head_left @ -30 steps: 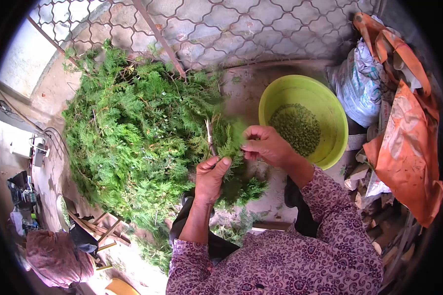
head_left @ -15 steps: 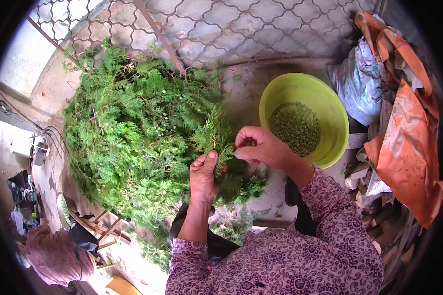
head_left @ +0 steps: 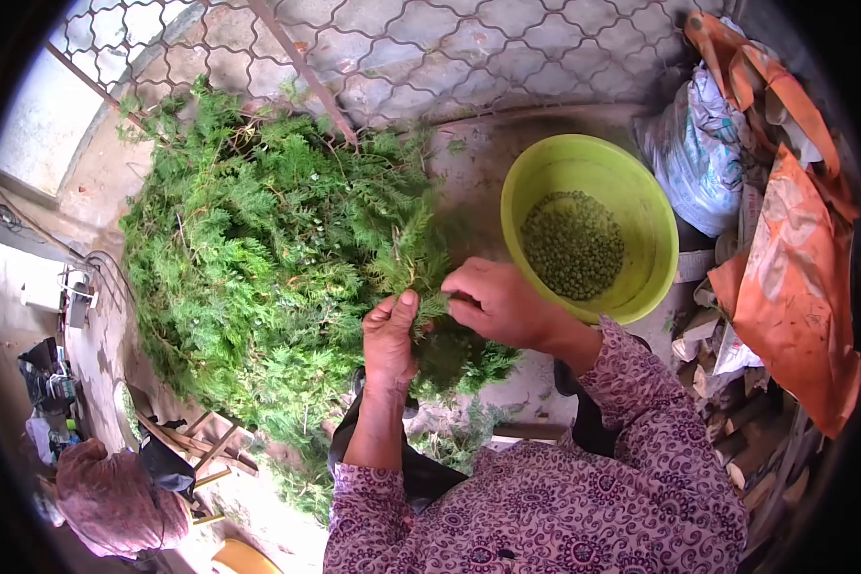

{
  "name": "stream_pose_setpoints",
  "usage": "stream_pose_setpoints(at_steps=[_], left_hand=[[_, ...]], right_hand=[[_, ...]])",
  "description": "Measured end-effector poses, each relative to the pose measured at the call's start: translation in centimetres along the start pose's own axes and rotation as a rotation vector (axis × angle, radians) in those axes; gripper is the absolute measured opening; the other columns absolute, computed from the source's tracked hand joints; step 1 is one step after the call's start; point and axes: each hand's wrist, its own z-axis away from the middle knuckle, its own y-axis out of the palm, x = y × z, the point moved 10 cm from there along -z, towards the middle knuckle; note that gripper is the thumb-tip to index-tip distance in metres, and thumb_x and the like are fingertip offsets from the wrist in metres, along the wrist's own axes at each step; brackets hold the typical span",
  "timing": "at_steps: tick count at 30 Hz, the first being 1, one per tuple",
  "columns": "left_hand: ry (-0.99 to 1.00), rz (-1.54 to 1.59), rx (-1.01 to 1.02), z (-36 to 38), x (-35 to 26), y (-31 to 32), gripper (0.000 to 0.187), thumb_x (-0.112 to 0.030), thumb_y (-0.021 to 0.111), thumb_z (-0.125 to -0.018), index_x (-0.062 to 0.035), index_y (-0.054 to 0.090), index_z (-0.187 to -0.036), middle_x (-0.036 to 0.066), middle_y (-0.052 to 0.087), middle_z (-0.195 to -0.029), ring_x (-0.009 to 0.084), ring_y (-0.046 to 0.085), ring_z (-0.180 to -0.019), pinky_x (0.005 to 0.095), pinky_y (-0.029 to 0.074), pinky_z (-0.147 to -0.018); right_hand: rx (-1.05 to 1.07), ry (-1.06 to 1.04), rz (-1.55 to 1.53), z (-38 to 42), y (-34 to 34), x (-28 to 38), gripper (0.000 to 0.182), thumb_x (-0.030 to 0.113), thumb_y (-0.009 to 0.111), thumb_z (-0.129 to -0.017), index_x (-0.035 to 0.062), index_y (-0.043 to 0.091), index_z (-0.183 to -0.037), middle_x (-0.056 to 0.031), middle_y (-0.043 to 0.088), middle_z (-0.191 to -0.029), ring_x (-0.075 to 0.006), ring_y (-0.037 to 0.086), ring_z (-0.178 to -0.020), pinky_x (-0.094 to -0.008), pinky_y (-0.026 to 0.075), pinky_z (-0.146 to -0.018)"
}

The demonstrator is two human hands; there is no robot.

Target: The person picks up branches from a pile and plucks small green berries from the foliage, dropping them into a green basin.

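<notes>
One sprig (head_left: 411, 268) is pinched by left hand (head_left: 389, 337) at edge of branch heap (head_left: 249, 258); right hand (head_left: 502, 301) curled beside it, grip unclear. Floor (head_left: 466, 172) crowded by basin (head_left: 584, 165), orange sheet (head_left: 794, 297); bounded by metal lattice (head_left: 306, 72).

Left hand (head_left: 389, 340) grips a leafy sprig (head_left: 411, 264); right hand (head_left: 496, 302) beside it, near green basin (head_left: 584, 167).

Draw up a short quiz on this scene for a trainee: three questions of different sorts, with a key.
1. Which of the person's hands is nearer the yellow-green basin?
2. True or false: the basin is empty.
3. Fill the blank: the left hand pinches a leafy green ____ between thumb and fingers.

Key:
1. The right hand.
2. False; small green pieces lie in it.
3. Sprig.
</notes>
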Motion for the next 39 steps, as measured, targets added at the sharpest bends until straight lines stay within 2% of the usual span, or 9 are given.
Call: stream_pose_setpoints(at_steps=[8, 10, 14, 18, 21, 25, 30, 36, 39], left_hand=[[0.031, 0.059, -0.190, -0.4, -1.7, -2.7, 0.018, -0.019, 0.069, -0.075, -0.0069, 0.057, -0.072, 0.003, 0.058, -0.071, 0.0119, 0.048, -0.052, 0.0266, 0.043, -0.049], [0.017, 0.125, -0.158, -0.7, -1.7, -3.2, 0.020, -0.020, 0.069, -0.075, -0.0071, 0.055, -0.072, 0.004, 0.056, -0.070, 0.0132, 0.047, -0.051, 0.0263, 0.041, -0.048], [0.007, 0.242, -0.119, -1.4, -1.7, -2.7, 0.025, -0.022, 0.068, -0.077, -0.0089, 0.047, -0.070, 0.002, 0.044, -0.062, 0.0158, 0.043, -0.048, 0.0302, 0.040, -0.050], [0.048, 0.246, -0.140, -1.5, -2.0, -2.9, 0.032, -0.024, 0.067, -0.078, -0.0117, 0.042, -0.061, 0.000, 0.040, -0.060, 0.0162, 0.042, -0.049, 0.0326, 0.042, -0.056], [0.094, 0.241, -0.101, -1.1, -2.5, -1.9, 0.030, -0.023, 0.066, -0.078, -0.0116, 0.046, -0.059, -0.001, 0.042, -0.061, 0.0153, 0.043, -0.051, 0.0319, 0.043, -0.058], [0.114, 0.192, -0.034, -1.4, -2.4, -0.8, 0.017, -0.020, 0.067, -0.077, -0.0076, 0.058, -0.070, -0.001, 0.054, -0.068, 0.0132, 0.047, -0.056, 0.0279, 0.043, -0.059], [0.296, -0.222, 0.093, -0.5, -2.5, 2.5, 0.008, -0.007, 0.064, -0.078, -0.0030, 0.065, -0.085, 0.001, 0.061, -0.079, 0.0080, 0.052, -0.072, 0.0246, 0.042, -0.069], [0.866, -1.066, 0.115, 2.5, -5.7, 5.6, 0.017, -0.002, 0.066, -0.068, -0.0041, 0.065, -0.084, 0.011, 0.060, -0.083, 0.0238, 0.055, -0.084, 0.0326, 0.044, -0.073], [0.756, -1.080, 0.111, 2.7, -6.0, 5.1, 0.018, -0.003, 0.068, -0.068, -0.0052, 0.065, -0.085, 0.010, 0.061, -0.087, 0.0236, 0.055, -0.089, 0.0330, 0.045, -0.076]], right_hand=[[0.487, 0.715, -0.956, 2.8, 1.6, -3.0, 0.015, 0.011, 0.061, -0.072, 0.0000, 0.058, -0.080, 0.0016, 0.051, -0.060, -0.0051, 0.048, -0.056, -0.0232, 0.039, -0.050], [0.196, 0.526, -0.689, 1.6, -2.4, -5.3, 0.013, 0.009, 0.061, -0.070, 0.0007, 0.058, -0.079, 0.0039, 0.052, -0.064, -0.0038, 0.048, -0.059, -0.0203, 0.038, -0.052], [-0.142, 0.343, 0.470, 3.3, -9.6, -10.8, 0.020, 0.008, 0.060, -0.066, 0.0032, 0.057, -0.085, -0.0099, 0.059, -0.077, -0.0241, 0.057, -0.074, -0.0329, 0.045, -0.065], [-0.261, 0.375, 0.943, 4.6, -12.3, -11.8, 0.021, 0.009, 0.060, -0.065, 0.0041, 0.057, -0.085, -0.0169, 0.058, -0.084, -0.0316, 0.055, -0.083, -0.0382, 0.044, -0.071], [-0.192, 0.316, 0.688, 3.9, -11.0, -12.2, 0.024, 0.013, 0.062, -0.065, 0.0039, 0.057, -0.087, -0.0172, 0.058, -0.088, -0.0314, 0.056, -0.084, -0.0380, 0.044, -0.072], [0.298, 0.258, 0.086, 1.3, -0.6, -8.0, 0.038, 0.019, 0.068, -0.067, 0.0035, 0.057, -0.099, -0.0153, 0.057, -0.095, -0.0240, 0.057, -0.087, -0.0323, 0.045, -0.075], [0.383, 0.440, -0.801, 0.8, 6.2, -3.5, 0.058, 0.027, 0.067, -0.074, 0.0038, 0.044, -0.122, -0.0051, 0.055, -0.107, -0.0143, 0.053, -0.092, -0.0289, 0.044, -0.079], [0.286, 0.393, -0.696, -0.6, 6.2, -4.2, 0.045, 0.020, 0.060, -0.081, 0.0021, 0.045, -0.120, -0.0042, 0.056, -0.102, -0.0113, 0.049, -0.094, -0.0271, 0.043, -0.080], [0.231, 0.316, -0.632, -0.9, 5.9, -4.1, 0.034, 0.028, 0.054, -0.086, 0.0056, 0.054, -0.112, -0.0036, 0.056, -0.102, -0.0113, 0.050, -0.096, -0.0268, 0.046, -0.074]])
